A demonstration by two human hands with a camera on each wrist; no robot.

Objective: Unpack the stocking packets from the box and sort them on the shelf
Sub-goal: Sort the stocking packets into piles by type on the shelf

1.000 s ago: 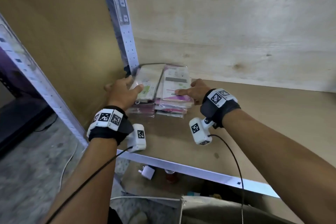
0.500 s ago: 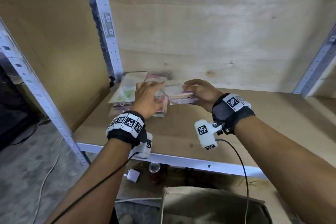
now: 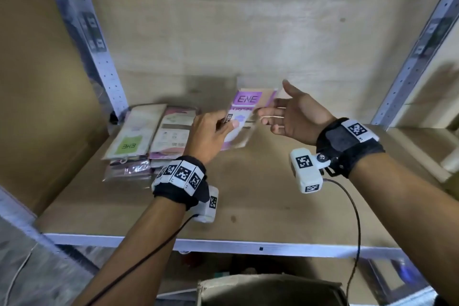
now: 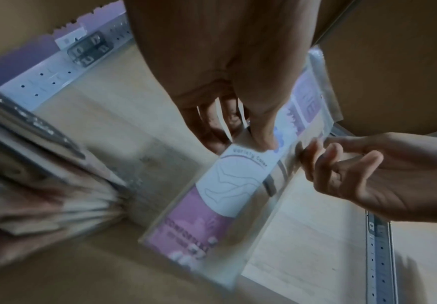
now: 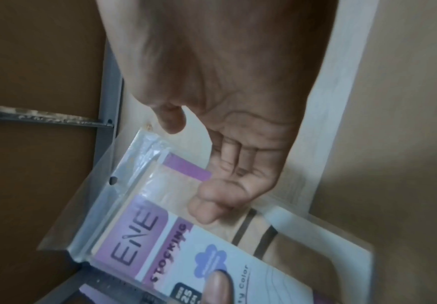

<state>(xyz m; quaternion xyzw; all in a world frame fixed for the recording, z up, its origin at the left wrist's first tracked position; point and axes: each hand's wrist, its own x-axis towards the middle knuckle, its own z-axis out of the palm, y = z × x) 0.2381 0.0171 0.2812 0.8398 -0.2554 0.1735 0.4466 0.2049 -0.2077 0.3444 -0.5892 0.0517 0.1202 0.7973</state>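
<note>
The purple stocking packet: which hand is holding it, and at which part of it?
The left hand pinches the purple stocking packet at its left edge, about mid-length, thumb on the printed front. The right hand is open beside its right edge and grips nothing.

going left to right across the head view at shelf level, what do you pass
Perforated upright post → packet stack with the green-label packet on top → second packet stack → left hand → purple stocking packet it pinches → right hand, fingers spread → right-side upright post.
</note>
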